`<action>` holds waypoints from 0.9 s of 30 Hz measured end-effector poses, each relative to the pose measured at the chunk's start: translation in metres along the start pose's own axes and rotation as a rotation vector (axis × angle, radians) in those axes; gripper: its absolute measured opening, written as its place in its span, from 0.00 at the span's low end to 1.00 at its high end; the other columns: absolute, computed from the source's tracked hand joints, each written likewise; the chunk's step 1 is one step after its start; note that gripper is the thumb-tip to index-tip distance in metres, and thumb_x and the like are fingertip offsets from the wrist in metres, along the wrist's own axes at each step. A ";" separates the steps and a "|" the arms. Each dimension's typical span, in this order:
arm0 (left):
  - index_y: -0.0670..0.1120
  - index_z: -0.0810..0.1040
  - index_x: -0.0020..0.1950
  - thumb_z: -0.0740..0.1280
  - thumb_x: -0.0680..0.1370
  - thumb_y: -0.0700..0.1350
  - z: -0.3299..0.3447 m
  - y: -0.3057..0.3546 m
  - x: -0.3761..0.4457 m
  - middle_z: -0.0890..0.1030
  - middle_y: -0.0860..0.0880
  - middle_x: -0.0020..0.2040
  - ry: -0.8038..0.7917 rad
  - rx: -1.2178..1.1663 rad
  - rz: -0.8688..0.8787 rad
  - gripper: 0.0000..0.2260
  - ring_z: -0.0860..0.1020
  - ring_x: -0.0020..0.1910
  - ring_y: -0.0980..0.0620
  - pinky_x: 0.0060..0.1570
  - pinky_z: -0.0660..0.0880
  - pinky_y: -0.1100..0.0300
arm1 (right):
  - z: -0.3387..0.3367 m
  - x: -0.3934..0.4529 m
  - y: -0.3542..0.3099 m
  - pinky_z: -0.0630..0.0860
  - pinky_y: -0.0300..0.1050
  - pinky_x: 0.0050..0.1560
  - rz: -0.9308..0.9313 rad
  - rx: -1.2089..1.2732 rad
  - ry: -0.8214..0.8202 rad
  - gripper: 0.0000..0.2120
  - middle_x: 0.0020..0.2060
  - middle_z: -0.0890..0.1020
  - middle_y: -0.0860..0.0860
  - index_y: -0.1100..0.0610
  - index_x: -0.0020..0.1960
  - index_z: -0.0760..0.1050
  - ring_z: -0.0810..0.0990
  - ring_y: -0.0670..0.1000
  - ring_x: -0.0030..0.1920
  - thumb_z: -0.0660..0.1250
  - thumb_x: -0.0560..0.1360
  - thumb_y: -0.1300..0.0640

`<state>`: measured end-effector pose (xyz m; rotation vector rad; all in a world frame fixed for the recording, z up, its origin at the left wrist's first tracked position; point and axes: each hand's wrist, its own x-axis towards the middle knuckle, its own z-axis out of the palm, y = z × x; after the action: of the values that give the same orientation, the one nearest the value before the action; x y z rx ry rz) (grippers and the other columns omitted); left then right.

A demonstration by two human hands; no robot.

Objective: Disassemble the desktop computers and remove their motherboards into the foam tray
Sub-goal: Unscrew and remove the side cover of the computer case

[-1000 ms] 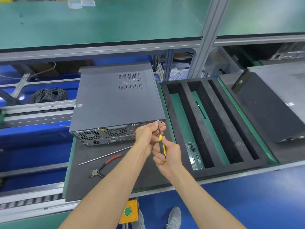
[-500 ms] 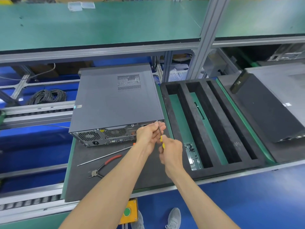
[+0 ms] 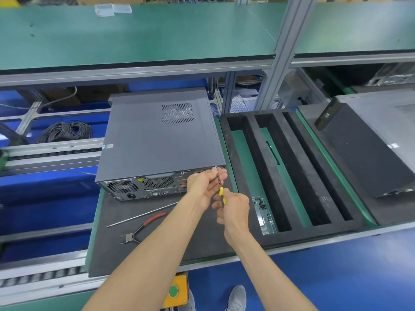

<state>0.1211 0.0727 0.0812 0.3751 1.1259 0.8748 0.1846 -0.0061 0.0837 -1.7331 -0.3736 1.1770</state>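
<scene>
Both hands meet at the rear right corner of the computer, which lies on its side on a dark mat on the desk. Right hand curls round the yellow handle of a screwdriver; its shaft runs up to the top edge of the computer's rear panel. Left hand cups the shaft, fingers loosely curled about it near the tip.

Nearer than the computer, on the same mat, lie red-handled cutters and a long thin rod, side by side and left of the hands. Nearer still, below the desk edge, hangs a yellow box with a green button, and grey shoes show on the blue floor.

Just right of the computer sits the black foam tray with long slots; a small metal plate with dark screws lies at the near end of its leftmost slot. Right of the tray lies a second dark case.

Left of the computer, past the roller rails, a coil of black cable rests. Beyond the computer runs a green shelf on a metal frame.
</scene>
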 end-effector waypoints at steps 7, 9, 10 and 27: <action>0.33 0.81 0.54 0.63 0.81 0.34 -0.001 0.001 0.001 0.86 0.40 0.46 -0.002 -0.044 -0.022 0.07 0.86 0.45 0.48 0.38 0.81 0.60 | -0.003 -0.004 0.003 0.63 0.39 0.22 -0.028 0.008 -0.068 0.12 0.27 0.78 0.49 0.64 0.48 0.79 0.68 0.46 0.23 0.73 0.76 0.55; 0.33 0.80 0.54 0.63 0.81 0.34 -0.001 0.001 0.000 0.86 0.41 0.47 -0.016 -0.052 -0.023 0.08 0.86 0.44 0.48 0.37 0.81 0.60 | -0.001 -0.003 0.001 0.62 0.39 0.22 0.015 0.027 -0.051 0.15 0.27 0.79 0.52 0.64 0.46 0.80 0.67 0.47 0.22 0.69 0.79 0.50; 0.33 0.80 0.54 0.62 0.82 0.34 -0.001 0.001 0.000 0.86 0.41 0.47 -0.024 -0.053 -0.022 0.08 0.86 0.45 0.49 0.38 0.81 0.61 | -0.001 -0.002 0.001 0.62 0.39 0.22 0.041 0.034 -0.036 0.18 0.27 0.80 0.53 0.64 0.45 0.80 0.68 0.47 0.22 0.65 0.81 0.49; 0.33 0.80 0.55 0.59 0.83 0.34 -0.003 0.001 -0.001 0.86 0.40 0.48 -0.061 -0.073 -0.011 0.10 0.86 0.46 0.48 0.40 0.81 0.60 | -0.005 -0.003 0.003 0.63 0.40 0.22 -0.006 0.039 -0.069 0.12 0.28 0.79 0.51 0.63 0.45 0.80 0.68 0.47 0.24 0.67 0.80 0.54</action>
<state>0.1175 0.0721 0.0812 0.3327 1.0360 0.8867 0.1864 -0.0120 0.0833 -1.6596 -0.3953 1.2344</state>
